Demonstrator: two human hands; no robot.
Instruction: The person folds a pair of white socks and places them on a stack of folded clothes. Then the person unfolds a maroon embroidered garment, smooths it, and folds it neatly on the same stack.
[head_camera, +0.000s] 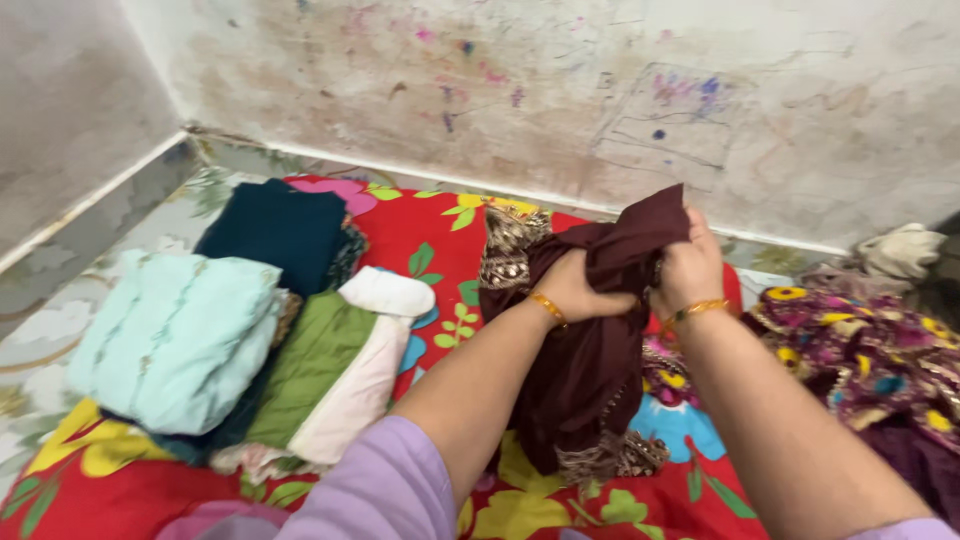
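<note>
A dark maroon garment (590, 370) with a gold patterned border hangs bunched over a red floral bedsheet (440, 240). My left hand (572, 288) grips a fold of it near the top. My right hand (690, 265) holds the upper edge beside it, fingers closed on the cloth. Both wrists wear thin gold bangles, and both arms have lilac sleeves.
To the left lie folded clothes: a pale mint piece (175, 340), a dark teal one (280, 230), a green one (310, 365) and a cream one (365, 370). A purple floral cloth (870, 350) lies in a heap on the right. A stained, scribbled wall (560, 90) stands behind.
</note>
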